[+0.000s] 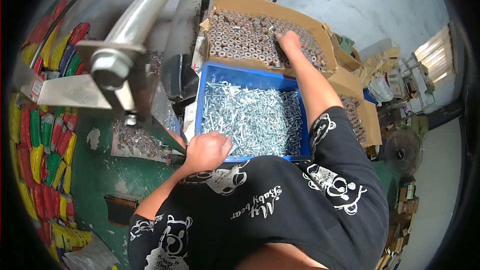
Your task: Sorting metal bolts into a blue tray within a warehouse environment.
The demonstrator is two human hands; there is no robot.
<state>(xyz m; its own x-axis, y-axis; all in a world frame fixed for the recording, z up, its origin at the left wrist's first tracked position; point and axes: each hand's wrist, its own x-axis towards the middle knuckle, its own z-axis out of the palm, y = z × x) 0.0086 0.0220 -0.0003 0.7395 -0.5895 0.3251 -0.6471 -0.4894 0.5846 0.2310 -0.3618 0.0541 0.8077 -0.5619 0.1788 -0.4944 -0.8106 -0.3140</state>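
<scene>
Right hand, hold unclear, dips into a cardboard box at 1 o'clock; left hand curls, contents hidden, by a blue bin; white-labelled steel bracket, 9 o'clock.

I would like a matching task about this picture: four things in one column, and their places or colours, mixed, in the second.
1. left hand
2. right hand
3. tray
4. fan

A. blue, holding metal pieces
B. towards the picture's right side
C. at the round parts in the carton
D. at the tray's near left corner

Pairs: 1-D, 2-C, 3-A, 4-B.
</scene>
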